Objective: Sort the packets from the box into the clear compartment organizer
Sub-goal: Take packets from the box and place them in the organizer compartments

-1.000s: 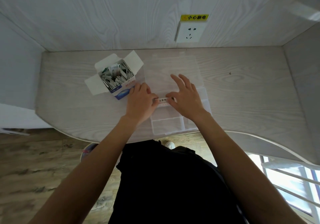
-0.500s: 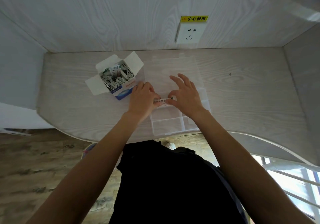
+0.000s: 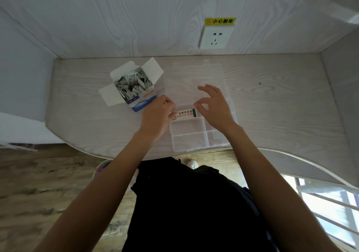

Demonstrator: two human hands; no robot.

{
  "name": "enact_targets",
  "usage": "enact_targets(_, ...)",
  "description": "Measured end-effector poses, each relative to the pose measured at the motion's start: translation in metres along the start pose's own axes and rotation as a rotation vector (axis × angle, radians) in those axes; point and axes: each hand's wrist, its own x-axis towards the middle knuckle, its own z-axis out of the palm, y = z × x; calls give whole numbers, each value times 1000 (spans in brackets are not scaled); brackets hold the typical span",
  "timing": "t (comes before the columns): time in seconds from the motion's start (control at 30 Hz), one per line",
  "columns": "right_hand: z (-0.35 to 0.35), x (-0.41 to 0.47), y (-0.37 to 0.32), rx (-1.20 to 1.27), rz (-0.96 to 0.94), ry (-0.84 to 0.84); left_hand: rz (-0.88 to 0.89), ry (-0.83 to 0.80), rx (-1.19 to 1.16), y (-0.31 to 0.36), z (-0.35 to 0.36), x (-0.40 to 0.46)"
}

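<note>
Box (image 3: pixel 134 88): far left on the worktop (image 3: pixel 272 104), flaps open, crammed with upright packets; blue-and-white front faces the person.
Left hand (image 3: pixel 157 115): just right of the box, at the left edge of the organizer. Fingers curl down onto the left end of one packet; the grip looks like a pinch on that end, though the fingertips themselves are hidden under the hand.
Packet (image 3: pixel 185 113): long white strip with red and green print, lying crosswise in the far-left compartment of the organizer, between the two hands.
Organizer (image 3: pixel 191 135): clear, lid folded back flat toward the wall; near compartments show nothing in them.
Right hand (image 3: pixel 214 105): over the middle of the organizer, fingers spread and loosely bent, thumb and forefinger near the packet's right end; no clear contact visible, grip wide, holding nothing.
Step in hand: seating the first packet in its compartment; by my reading the sort has barely begun, since the box is full.
Next move calls for: letting go of the left end once the strip lies flat below the dividers, then reaching left to the box for another packet; the tight packing may call for a fingertip pull on a single one.
Wall socket (image 3: pixel 214 37): far wall, yellow label above.
</note>
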Motion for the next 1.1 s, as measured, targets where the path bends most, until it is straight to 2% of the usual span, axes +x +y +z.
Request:
enact_targets(0.07,-7,-6,-2,87,14,127,42,64,-41,4,-9,-8)
enact_targets(0.17,-22,-7,-18,231,33,254,147,265,-103,11,-33,-25)
enact_targets(0.23,-29,0,-35,336,8,255,81,409,-108,7,-51,-35)
enact_targets(0.33,-33,18,-64,456,-44,139,-83,571,-18,-15,-72,-41)
enact_targets(0.4,-30,30,-82,415,-128,91,-202,527,42,-33,-78,-41)
enact_targets(0.5,-18,52,-112,179,-295,25,-346,369,9,-54,-79,-39)
enact_targets(0.63,-3,80,-141,-303,-342,-81,-374,301,54,-60,-72,-29)
enact_targets(0.73,6,89,-157,-483,-341,-149,-392,344,58,-62,-70,-27)
enact_targets(0.9,18,90,-166,-466,-269,-196,-381,358,10,-64,-72,-27)
enact_targets(1.1,30,95,-165,-378,-341,-198,-369,357,9,-66,-72,-27)
